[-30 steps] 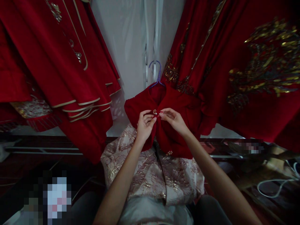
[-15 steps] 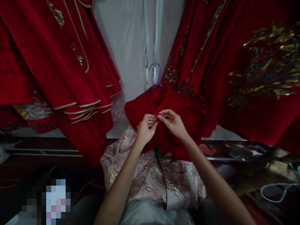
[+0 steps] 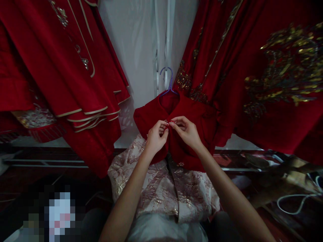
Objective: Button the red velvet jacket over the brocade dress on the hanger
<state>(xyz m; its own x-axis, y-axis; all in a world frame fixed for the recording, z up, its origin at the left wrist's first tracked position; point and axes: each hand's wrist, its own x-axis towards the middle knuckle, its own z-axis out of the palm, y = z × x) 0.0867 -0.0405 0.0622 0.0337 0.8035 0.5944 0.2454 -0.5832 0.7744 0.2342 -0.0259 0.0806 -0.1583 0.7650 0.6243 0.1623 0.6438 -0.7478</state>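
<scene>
A short red jacket [image 3: 196, 114] with a V-shaped neck is on a purple hanger [image 3: 170, 84], low in front of me. At its front opening, just under the neck, both my hands meet over a small decorated fastener [image 3: 167, 123]. My left hand [image 3: 156, 136] pinches the left side of it with curled fingers. From the other side my right hand [image 3: 186, 132] pinches the fastener between thumb and forefinger. The fingertips nearly touch, and they hide most of the fastener. Below the jacket spreads a pink and gold brocade garment [image 3: 156, 195].
Long red garments [image 3: 65, 67] with pale piping hang at the left. More red garments [image 3: 227, 101] with gold sequins hang at the right. A white cabinet [image 3: 126, 40] stands behind. Low at the right lie a white cord [image 3: 290, 201] and blurred clutter.
Both hands stay at the jacket's fastener, with only slight shifts of the fingers. The whole view has moved very slightly.
</scene>
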